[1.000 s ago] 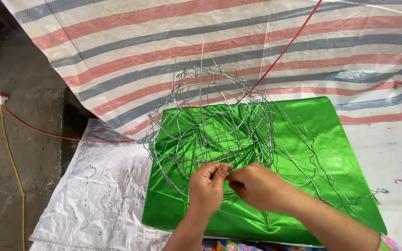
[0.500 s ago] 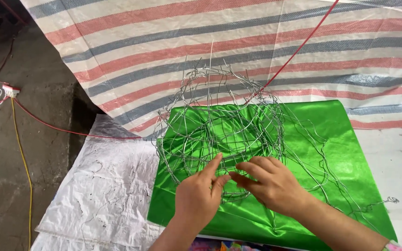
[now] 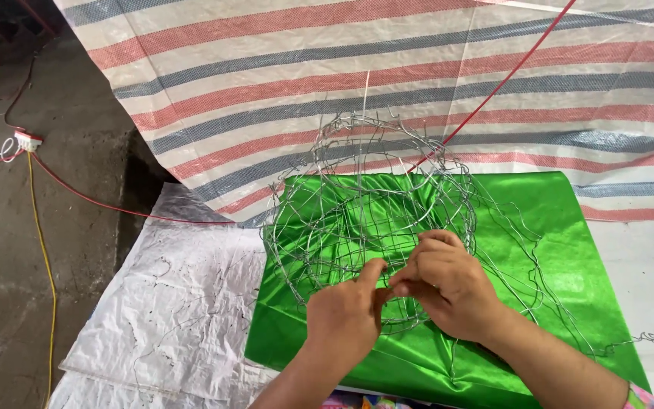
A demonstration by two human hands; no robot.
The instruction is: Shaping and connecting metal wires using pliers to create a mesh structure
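Green cloth (image 3: 569, 250) underlies wire frame (image 3: 365, 197); hands pinch it.

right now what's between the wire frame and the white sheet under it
In the head view, a shiny green cloth lies between the wire frame and the white woven sheet; the frame rests on the cloth.

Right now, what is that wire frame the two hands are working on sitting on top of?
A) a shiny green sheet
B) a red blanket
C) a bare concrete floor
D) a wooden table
A: the wire frame rests on a shiny green sheet, where the left hand and right hand meet at its near wires.
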